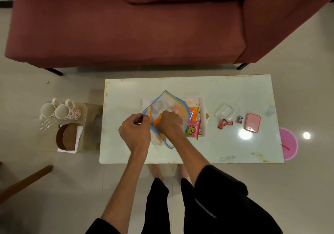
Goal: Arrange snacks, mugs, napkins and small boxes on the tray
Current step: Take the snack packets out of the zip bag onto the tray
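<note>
Maroon sofa [126, 26] fills the background, white low table [226, 148] in front on pale tile floor. White tray [203, 116] sits mid-table under a clear zip bag [168, 103] with blue edging, held tilted above it. Left hand [134, 130] pinches the bag's open edge; right hand [169, 122] has fingers curled inside the mouth, what they grip cannot be told. Just right of the right fingers, on the tray: orange snack packet [193, 111], pink snack packet [192, 130]. Further right on the table: clear box [225, 111], pink lidded box [252, 122], red candies [225, 123]. Well left of the left fingers, on a side stand: two mugs [60, 111], brown coasters [66, 137] on napkins [78, 138].
</note>
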